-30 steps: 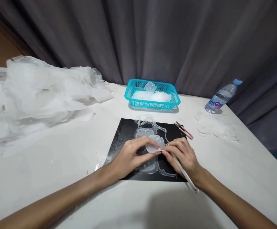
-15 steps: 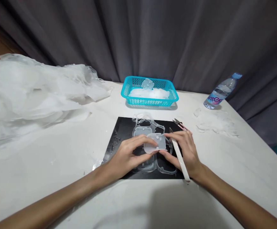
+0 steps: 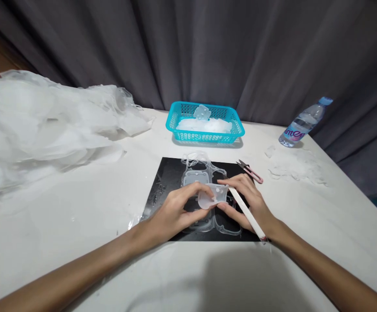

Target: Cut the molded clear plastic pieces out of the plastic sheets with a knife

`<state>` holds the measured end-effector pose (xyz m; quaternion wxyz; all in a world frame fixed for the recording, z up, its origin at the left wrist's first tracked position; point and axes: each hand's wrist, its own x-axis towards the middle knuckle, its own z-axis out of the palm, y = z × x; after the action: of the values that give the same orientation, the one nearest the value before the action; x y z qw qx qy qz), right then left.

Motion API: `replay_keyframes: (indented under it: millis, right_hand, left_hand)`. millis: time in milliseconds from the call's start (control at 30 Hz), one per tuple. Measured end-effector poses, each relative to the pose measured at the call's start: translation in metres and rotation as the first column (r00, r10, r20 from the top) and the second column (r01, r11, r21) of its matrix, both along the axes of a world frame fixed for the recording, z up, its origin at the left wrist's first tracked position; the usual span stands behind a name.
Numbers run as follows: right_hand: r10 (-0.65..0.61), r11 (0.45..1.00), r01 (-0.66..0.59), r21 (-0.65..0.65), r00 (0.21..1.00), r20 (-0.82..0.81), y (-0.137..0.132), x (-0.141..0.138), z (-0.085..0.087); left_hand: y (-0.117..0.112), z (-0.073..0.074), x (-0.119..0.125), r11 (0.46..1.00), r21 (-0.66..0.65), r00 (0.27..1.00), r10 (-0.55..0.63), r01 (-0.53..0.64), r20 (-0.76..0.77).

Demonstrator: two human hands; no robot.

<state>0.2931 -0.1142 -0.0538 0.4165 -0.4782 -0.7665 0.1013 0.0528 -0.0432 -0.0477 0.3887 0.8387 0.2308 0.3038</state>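
My left hand [image 3: 180, 206] pinches a small translucent silicone piece [image 3: 221, 191] with small holes, thumb below and fingers above. The piece is bowed between my hands. My right hand [image 3: 253, 201] is closed around a craft knife with a white wrapped handle [image 3: 248, 216], and its fingertips also touch the piece's right edge. The fingers mostly hide the blade. Beneath lies a translucent moulded silicone sheet [image 3: 195, 177] with similar pieces and open cut-outs, resting on a black mat [image 3: 169, 173]. Pink-handled thread snips [image 3: 255, 174] lie at the mat's upper right corner.
A turquoise basket [image 3: 207, 138] with translucent pieces stands behind the mat. At the left is a large heap of thin white sheet scraps [image 3: 52, 121]. A water bottle [image 3: 301, 125] stands at the right, with clear scraps [image 3: 300, 169] in front of it.
The silicone piece is bent more between my hands. My right fingers have moved in over its upper right edge, and the knife handle has swung slightly, its lower end going right.
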Motion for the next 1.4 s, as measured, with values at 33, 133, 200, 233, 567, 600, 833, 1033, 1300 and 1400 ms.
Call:
replay_keyframes:
  millis: [33,133,200,233,567,600,833,1033,1300,1400]
  right_hand:
    - [0.003,1.0,-0.003,0.001,1.0,-0.001,0.0,0.0,0.0]
    - [0.008,1.0,-0.008,0.004,1.0,-0.009,0.0,0.0,0.0]
    - [0.003,1.0,-0.003,0.013,1.0,-0.007,0.0,0.0,0.001]
    - [0.001,1.0,-0.001,0.018,1.0,-0.004,0.0,-0.001,0.001]
    - [-0.003,0.998,0.002,0.06,1.0,0.014,0.0,-0.002,0.005]
    - [-0.006,0.999,0.005,0.053,1.0,0.015,0.0,-0.002,0.005]
    - [-0.014,0.997,0.015,0.078,1.0,-0.002,0.002,0.0,0.006]
    - [-0.009,0.995,0.008,0.095,1.0,0.013,0.002,-0.001,0.005]
    - [-0.008,0.995,0.004,0.103,0.999,0.045,0.001,-0.001,0.002]
    - [-0.012,0.995,0.007,0.101,0.999,0.05,0.001,-0.001,0.002]
  left_hand:
    - [0.0,0.0,0.0,1.0,-0.004,1.0,0.0,0.0,0.002]
    - [0.0,0.0,0.0,1.0,-0.014,1.0,-0.009,0.009,0.01]
    - [0.0,0.0,0.0,1.0,-0.006,1.0,-0.017,0.018,0.011]
    - [0.0,-0.001,0.0,1.0,0.0,1.0,-0.018,0.018,0.011]
    - [-0.004,0.007,0.006,0.994,0.102,0.997,0.021,-0.028,0.068]
    - [-0.004,0.008,0.006,0.994,0.11,0.997,0.022,-0.03,0.076]
    - [-0.002,0.016,0.006,0.996,0.09,0.999,-0.002,-0.002,0.044]
    - [-0.003,0.019,0.004,0.994,0.106,0.999,-0.037,0.033,0.033]
    - [-0.004,0.015,0.004,0.996,0.086,0.998,-0.025,0.021,0.05]
    - [-0.004,0.01,0.003,0.996,0.088,0.998,-0.016,0.011,0.057]
